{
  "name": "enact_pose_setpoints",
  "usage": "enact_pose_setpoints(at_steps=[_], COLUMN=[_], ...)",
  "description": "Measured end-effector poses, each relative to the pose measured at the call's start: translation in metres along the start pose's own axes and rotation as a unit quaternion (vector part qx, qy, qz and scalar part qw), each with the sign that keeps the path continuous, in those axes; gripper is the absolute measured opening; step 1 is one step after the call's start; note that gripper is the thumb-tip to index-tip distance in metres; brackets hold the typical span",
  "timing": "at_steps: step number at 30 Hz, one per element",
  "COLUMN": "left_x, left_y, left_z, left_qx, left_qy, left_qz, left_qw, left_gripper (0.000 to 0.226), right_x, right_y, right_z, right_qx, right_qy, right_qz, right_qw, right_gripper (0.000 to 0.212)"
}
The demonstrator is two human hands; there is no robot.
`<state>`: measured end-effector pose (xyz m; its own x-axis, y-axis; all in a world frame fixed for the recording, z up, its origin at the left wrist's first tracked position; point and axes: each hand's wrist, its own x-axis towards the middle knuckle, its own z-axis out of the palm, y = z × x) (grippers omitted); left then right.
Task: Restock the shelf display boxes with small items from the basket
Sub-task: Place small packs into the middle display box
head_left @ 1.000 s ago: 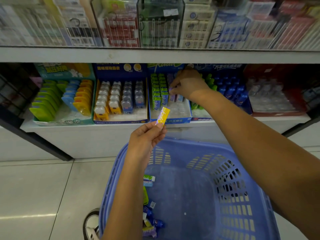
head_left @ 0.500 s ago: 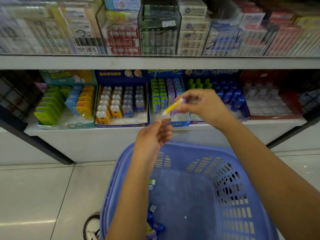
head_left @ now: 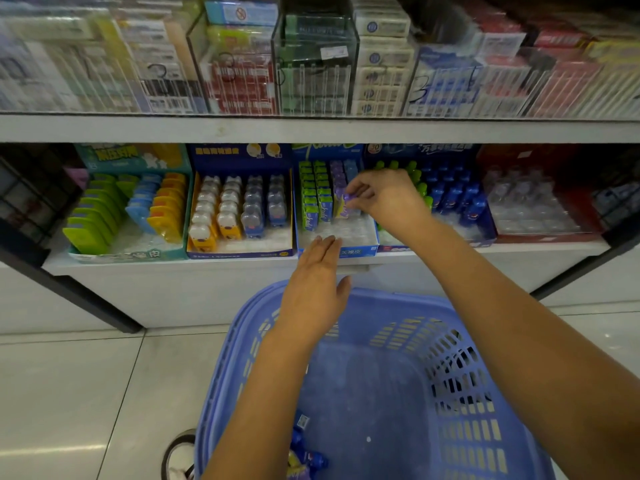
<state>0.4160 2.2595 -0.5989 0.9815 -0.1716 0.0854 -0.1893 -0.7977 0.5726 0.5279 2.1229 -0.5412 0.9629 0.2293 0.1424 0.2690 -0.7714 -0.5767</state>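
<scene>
My right hand (head_left: 388, 199) reaches into the blue display box (head_left: 360, 251) on the lower shelf and pinches a small yellow-and-purple pack (head_left: 344, 206). It holds the pack upright at the front of the purple row, beside rows of green packs (head_left: 317, 199). My left hand (head_left: 317, 282) hovers flat with fingers apart, holding nothing, between the box's front edge and the blue plastic basket (head_left: 460, 341). A few small packs (head_left: 304, 455) lie in the basket's near left corner, partly hidden by my left forearm.
Other display boxes line the lower shelf (head_left: 173, 268): green, blue and orange items (head_left: 114, 209) at left, bear-shaped items (head_left: 235, 209), blue bottles (head_left: 453, 195), a red box (head_left: 540, 202) at right. Stacked packets fill the upper shelf (head_left: 311, 129). A shoe (head_left: 178, 455) stands on the tiled floor.
The yellow pack passed from my left hand to my right hand. My right hand carried it back to the blue display box. My left hand now has its fingers spread.
</scene>
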Motion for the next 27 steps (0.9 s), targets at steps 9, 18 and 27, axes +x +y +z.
enact_pose_setpoints(at_steps=[9,18,27], left_x=[-0.001,-0.015,-0.052], left_y=[-0.002,-0.019,-0.083], left_z=[0.002,-0.008,0.074], left_qx=[-0.014,-0.145,0.065], left_qy=[0.002,0.140,-0.303], left_qz=[0.009,-0.019,-0.213], left_qw=[1.000,0.979,0.927], left_gripper=[0.064,0.017,0.028], right_x=[0.016,-0.011,-0.148], right_y=[-0.010,-0.016,0.056], right_z=[0.002,0.002,0.130], right_qx=[-0.081,-0.015,0.025], right_qy=[-0.050,0.029,-0.312], right_qz=[0.038,0.022,0.135], right_qw=[0.995,0.999,0.940], right_gripper=[0.029,0.022,0.019])
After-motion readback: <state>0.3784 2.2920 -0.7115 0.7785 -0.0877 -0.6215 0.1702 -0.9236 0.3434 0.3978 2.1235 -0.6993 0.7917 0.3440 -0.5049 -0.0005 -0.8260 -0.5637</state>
